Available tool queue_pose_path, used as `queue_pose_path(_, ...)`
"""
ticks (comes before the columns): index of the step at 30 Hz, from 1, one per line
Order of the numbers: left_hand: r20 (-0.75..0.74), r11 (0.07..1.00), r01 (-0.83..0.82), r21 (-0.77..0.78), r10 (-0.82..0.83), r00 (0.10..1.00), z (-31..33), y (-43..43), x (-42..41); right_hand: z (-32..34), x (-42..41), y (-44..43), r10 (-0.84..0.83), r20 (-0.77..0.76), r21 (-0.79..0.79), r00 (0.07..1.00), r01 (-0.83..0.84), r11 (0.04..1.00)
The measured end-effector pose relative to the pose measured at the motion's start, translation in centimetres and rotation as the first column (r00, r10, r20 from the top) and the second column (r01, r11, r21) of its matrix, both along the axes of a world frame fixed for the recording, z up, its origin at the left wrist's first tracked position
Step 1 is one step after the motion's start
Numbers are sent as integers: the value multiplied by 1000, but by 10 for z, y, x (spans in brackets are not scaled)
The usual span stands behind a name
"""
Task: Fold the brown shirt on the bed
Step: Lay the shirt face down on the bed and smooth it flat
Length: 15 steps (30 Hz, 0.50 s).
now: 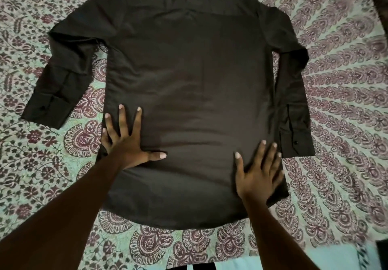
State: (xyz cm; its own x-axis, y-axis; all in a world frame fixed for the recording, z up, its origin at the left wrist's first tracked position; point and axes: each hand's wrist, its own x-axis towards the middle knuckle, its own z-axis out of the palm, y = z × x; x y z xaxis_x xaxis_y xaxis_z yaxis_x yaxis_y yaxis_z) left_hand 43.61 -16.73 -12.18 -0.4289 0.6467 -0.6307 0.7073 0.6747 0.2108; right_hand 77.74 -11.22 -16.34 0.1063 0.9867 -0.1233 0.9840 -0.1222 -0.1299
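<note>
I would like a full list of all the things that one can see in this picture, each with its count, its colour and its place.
shirt: 1, dark brown, spread flat on the bed, collar at the far end, hem near the person.
sleeves: 2, dark brown, one lying out at each side of the shirt.
bed cover: 1, pale green with a maroon pattern, under the shirt.
dark thing: 1, blurred, at the top right edge; cannot tell what it is.
left hand: 1, flat with fingers spread, pressing on the shirt's lower left part.
right hand: 1, flat with fingers spread, pressing on the shirt's lower right part.
</note>
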Motion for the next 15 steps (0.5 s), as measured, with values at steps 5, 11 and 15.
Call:
queue_pose_path(5, -19, 1000, -4, 17, 4, 1000, 1, -1, 2, 17, -1, 6, -139, -73, -59, 988, 134, 989)
queue_pose_path(11, -63, 999, 4, 50, -1, 998, -7, -2, 4, 18, -102, 113, 440, -172, 18, 881, -444, 896)
queue_pose_path(15, -73, 998, 8, 55, -4, 997, -9, -2, 5, 3, -84, 128, 380, -112, -121, 918, -392, 912)
